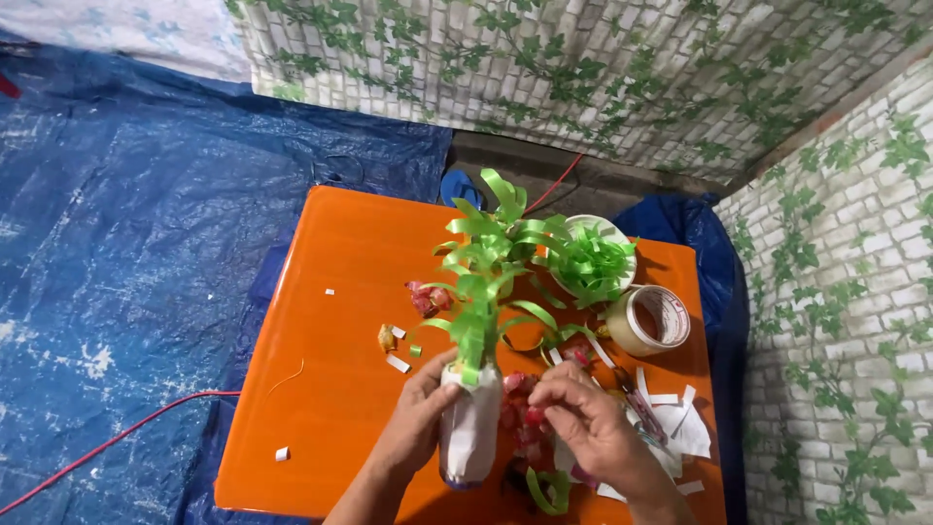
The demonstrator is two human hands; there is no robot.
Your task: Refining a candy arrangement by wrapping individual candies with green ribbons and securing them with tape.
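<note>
My left hand (413, 423) grips a white bottle (470, 433) that stands on the orange table (330, 292). Curled green paper strips (486, 267) rise from the bottle's neck like a plant. My right hand (588, 428) is beside the bottle, its fingers pinched on a small red and pink paper piece (533, 416) close to the bottle's right side. More red and pink scraps (525, 442) lie under that hand.
A white bowl (622, 238) holds green strips (588, 262). A roll of clear tape (649, 319), white paper scraps (680, 428) and red scraps (428, 298) lie on the table. Blue tarp (146, 272) covers the floor, with a red cable (107, 442). Ivy-patterned walls (836, 272) stand close.
</note>
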